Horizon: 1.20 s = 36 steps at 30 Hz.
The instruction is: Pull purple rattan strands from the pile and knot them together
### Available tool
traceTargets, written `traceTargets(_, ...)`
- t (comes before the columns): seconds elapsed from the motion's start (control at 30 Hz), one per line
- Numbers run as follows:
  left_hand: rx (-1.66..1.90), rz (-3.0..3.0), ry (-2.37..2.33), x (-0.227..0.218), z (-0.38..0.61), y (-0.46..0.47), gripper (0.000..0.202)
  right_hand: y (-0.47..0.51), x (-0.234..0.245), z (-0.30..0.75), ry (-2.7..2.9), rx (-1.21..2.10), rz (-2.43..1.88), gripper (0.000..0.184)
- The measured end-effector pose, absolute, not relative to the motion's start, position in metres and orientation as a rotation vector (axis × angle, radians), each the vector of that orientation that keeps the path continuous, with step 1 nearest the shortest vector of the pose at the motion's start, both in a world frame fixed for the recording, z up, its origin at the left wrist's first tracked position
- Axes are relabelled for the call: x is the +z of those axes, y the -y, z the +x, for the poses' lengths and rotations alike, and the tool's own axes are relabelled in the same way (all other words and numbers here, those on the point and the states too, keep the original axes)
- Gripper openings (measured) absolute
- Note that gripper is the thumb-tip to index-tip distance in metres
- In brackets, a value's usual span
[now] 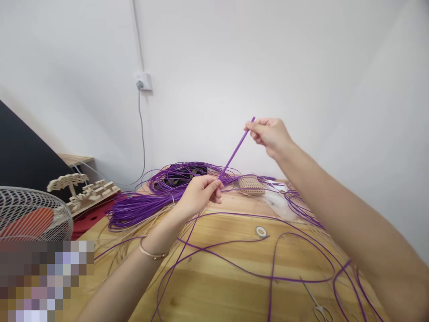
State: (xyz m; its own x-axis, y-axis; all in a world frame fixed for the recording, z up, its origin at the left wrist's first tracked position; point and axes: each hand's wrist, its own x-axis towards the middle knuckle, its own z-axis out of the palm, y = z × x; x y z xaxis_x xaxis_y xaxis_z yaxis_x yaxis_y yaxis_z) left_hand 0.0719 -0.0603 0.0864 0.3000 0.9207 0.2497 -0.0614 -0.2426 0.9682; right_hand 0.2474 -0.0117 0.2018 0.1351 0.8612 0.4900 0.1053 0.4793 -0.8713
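A purple cord (pixel 234 152) runs straight and slanted between my two hands. My right hand (pixel 270 134), raised in front of the white wall, pinches it near its upper end, and a short tip sticks out above the fingers. Lower down, my left hand (pixel 203 192) is closed around the cord, over the far part of the table. More purple cord (pixel 241 268) lies in loose loops on the tabletop beneath. Behind my left hand rests a thick bundle of purple cord (pixel 137 210), tied with a thin pale band.
On the wooden table (pixel 214 295) lie scissors (pixel 318 304), a roll of tape (pixel 261 231), a woven tan piece (pixel 251 184) and a clear plastic bag (pixel 281 203). A fan (pixel 36 214) and a wooden model (pixel 83 192) stand at left. A plugged socket (pixel 143 82) is on the wall.
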Motion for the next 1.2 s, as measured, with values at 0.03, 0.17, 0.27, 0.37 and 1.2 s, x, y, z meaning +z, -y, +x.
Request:
traceTargets(0.03, 1.146, 1.522, -0.851, 0.085, 0.069, 0.060, 0.019, 0.009, 0.207, 0.250, 1.324, 0.679, -0.950, 0.020)
traceTargets(0.17, 1.071, 1.435, -0.792, 0.080, 0.064, 0.062, 0.022, 0.007, 0.211, 0.257, 1.303, 0.728, -0.934, 0.020)
traceTargets(0.27, 1.036, 1.272, -0.690, 0.075, 0.063, 0.066, 0.028, 0.006, 0.206, 0.259, 1.282, 0.804, -0.909, 0.018)
traceTargets(0.37, 1.014, 1.134, -0.614, 0.072, 0.062, 0.069, 0.030, 0.003, 0.203, 0.262, 1.262, 0.856, -0.905, 0.017)
traceTargets(1.2, 1.231, 1.351, -0.464, 0.108, 0.086, 0.085, 0.026, 0.061, 0.140, 0.229, 1.706, 1.049, -0.627, 0.039)
